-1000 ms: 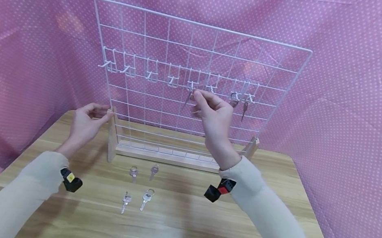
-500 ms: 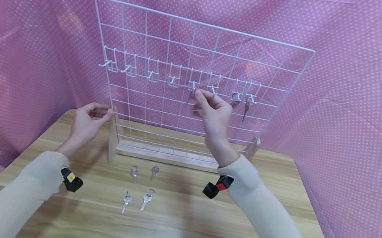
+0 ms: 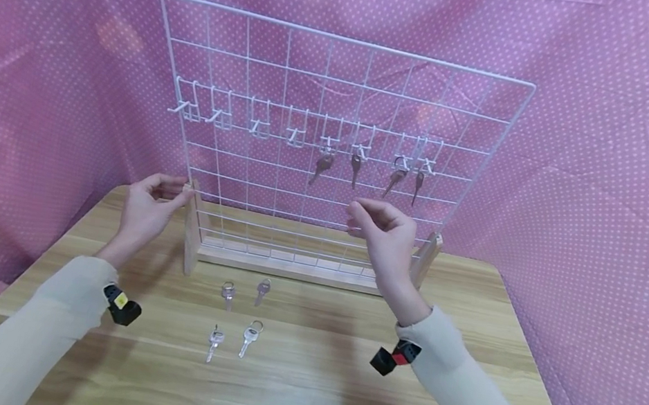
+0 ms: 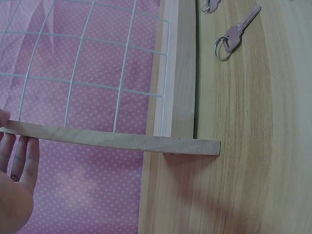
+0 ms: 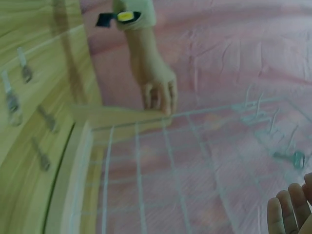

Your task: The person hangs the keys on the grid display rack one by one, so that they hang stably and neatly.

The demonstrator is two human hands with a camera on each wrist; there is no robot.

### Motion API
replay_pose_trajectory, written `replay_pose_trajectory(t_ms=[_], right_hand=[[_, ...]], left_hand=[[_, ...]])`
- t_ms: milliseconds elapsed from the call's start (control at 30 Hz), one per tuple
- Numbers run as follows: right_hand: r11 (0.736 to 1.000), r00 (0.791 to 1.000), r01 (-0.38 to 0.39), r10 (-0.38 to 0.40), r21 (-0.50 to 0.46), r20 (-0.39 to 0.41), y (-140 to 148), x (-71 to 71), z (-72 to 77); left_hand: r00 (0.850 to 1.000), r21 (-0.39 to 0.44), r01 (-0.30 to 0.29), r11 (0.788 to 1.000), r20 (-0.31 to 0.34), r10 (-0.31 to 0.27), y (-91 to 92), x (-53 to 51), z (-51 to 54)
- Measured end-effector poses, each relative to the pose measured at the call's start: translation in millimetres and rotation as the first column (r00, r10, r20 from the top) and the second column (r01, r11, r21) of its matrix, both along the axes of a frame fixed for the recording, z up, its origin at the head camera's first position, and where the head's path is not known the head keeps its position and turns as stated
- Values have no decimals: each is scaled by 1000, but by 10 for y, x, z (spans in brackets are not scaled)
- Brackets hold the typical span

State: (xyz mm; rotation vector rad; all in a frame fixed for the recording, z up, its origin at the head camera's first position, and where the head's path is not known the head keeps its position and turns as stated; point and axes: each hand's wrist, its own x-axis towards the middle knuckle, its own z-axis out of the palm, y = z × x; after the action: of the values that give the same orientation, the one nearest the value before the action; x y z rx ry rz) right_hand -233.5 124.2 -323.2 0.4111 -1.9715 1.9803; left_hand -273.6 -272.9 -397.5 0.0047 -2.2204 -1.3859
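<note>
My left hand (image 3: 147,207) pinches the top of the wooden side post (image 4: 117,139) of a white wire grid rack (image 3: 349,39), thumb on one side and fingers on the other. Below the row of hooks, apart from the grid keys, is my right hand (image 3: 383,239), holding nothing, its fingers loosely bent. A key (image 3: 322,164) hangs by its ring from a middle hook; to its right hang a second key (image 3: 357,164), a third key (image 3: 396,178) and one more key (image 3: 418,185) at the end. The right wrist view is blurred.
Several keys with rings lie on the wooden table, including a key (image 3: 249,340) and another key (image 3: 227,294) in front of the rack's wooden base (image 3: 289,270). Hooks at the left, such as one hook (image 3: 220,118), carry no keys. Pink dotted cloth (image 3: 614,204) surrounds the table.
My right hand has let go of the key at the middle hook and moved down and to the right. That key now hangs there. The left hand stays on the post.
</note>
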Motion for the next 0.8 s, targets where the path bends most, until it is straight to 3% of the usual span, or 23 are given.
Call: replay_pose_trajectory(t_ms=[267, 467, 600, 800], right_hand=[[990, 991, 132, -131, 56, -27, 493, -7, -382], [956, 960, 279, -276, 94, -48, 915, -36, -659], [925, 931, 363, -356, 108, -82, 1127, -60, -761], [899, 900, 431, -422, 76, -109, 1310, -127, -824]], left_hand=[[1000, 2, -7, 1000, 10, 7, -11, -1, -9], [1000, 9, 6, 1000, 2, -6, -6, -16, -8], [1000, 10, 4, 1000, 4, -4, -5, -20, -8], [1000, 29, 11, 1000, 4, -11, -27, -11, -4]])
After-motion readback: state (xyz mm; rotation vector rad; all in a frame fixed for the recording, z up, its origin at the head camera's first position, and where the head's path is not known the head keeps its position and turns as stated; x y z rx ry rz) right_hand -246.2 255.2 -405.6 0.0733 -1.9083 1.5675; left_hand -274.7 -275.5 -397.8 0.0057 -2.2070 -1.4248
